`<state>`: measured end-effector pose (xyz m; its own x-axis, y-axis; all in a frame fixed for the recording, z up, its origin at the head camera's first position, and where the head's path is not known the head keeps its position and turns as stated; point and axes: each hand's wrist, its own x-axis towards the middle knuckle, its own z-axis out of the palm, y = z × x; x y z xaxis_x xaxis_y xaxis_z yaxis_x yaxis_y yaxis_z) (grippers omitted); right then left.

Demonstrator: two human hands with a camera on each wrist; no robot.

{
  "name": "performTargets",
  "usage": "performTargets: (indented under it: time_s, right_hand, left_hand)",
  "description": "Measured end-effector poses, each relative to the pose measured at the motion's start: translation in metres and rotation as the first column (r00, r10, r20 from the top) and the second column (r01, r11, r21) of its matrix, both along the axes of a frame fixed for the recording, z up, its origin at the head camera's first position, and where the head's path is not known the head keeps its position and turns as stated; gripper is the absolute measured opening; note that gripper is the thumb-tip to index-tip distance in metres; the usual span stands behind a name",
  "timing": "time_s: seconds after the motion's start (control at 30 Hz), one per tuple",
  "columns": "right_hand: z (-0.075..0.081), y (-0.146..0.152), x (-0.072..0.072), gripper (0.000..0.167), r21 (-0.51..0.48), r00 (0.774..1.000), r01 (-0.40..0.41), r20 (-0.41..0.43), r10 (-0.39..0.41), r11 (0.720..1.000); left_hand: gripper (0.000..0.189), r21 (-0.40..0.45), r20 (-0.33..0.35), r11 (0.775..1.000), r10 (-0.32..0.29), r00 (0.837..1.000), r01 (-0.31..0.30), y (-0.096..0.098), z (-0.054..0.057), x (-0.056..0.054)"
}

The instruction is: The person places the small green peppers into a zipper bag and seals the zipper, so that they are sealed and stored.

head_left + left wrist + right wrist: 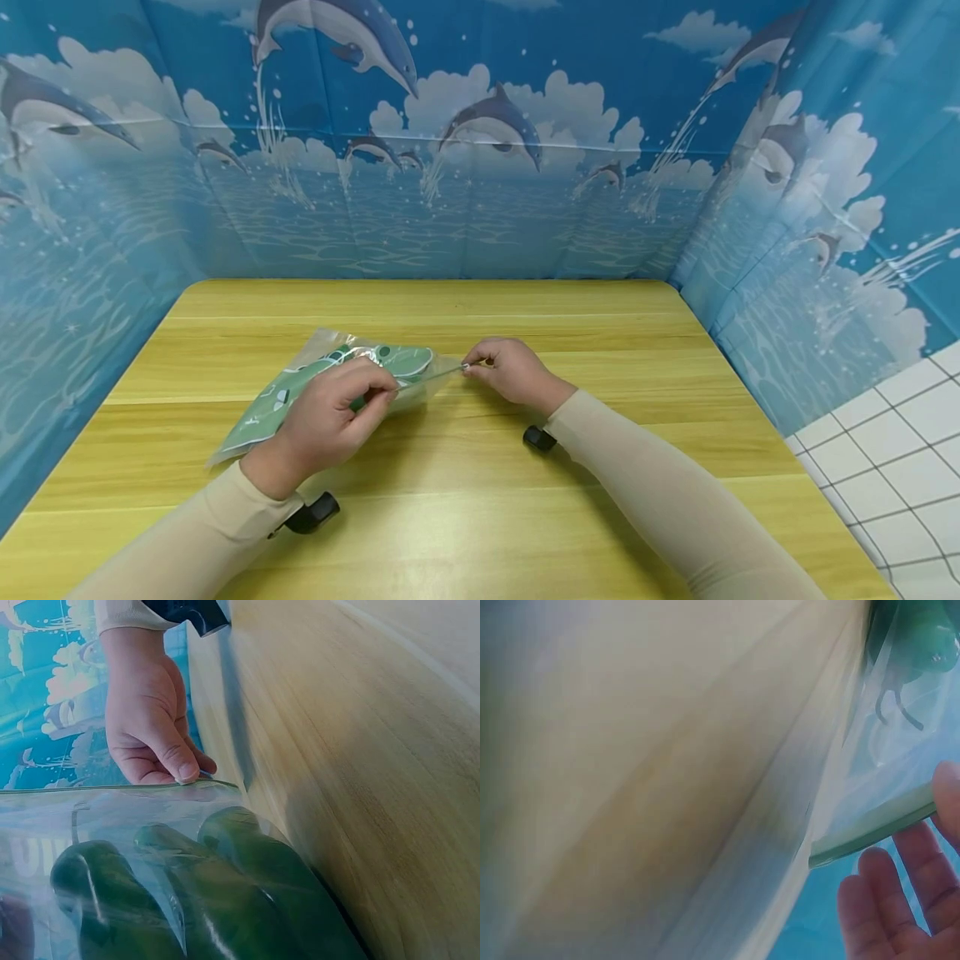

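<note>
A clear zip bag (441, 372) lies tilted on the table's left half, its sealing strip stretched between both hands. Inside is a puffy green item (279, 398) with white and dark prints; its kind cannot be told. My left hand (327, 414) pinches the strip partway along with thumb and curled fingers. At the right end of the strip, my right hand (517, 372) pinches the bag's corner between thumb and fingertips. In the left wrist view, rounded green shapes (247, 877) show through the plastic below the pinching hand. Thin dark strings (901, 711) show inside the bag in the right wrist view.
The wooden table (465, 533) has rounded far corners. A blue dolphin-print curtain (465, 217) hangs behind it and along both sides. White tiles (877, 467) show at the lower right. Each wrist carries a black camera (311, 512).
</note>
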<state>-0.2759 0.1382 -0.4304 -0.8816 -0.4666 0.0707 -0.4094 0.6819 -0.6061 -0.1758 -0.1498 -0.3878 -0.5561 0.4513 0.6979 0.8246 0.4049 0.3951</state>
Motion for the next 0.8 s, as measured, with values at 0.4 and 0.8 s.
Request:
performTargets:
  time_s: [0.4, 0.8]
  right_hand:
    - [0.0003, 0.002, -0.0021, 0.011, -0.003, 0.999, -0.003, 0.043, 0.003, 1.0]
    - [0.0, 0.006, -0.0057, 0.011, -0.031, 0.995, -0.003, 0.095, 0.006, 1.0]
  left_hand:
    - [0.015, 0.004, -0.014, 1.0, -0.003, 1.0, 0.003, 0.0002, 0.003, 0.0015]
    - [0.017, 0.039, -0.077, 0.999, -0.034, 0.996, 0.037, 0.0015, 0.0032, -0.0013]
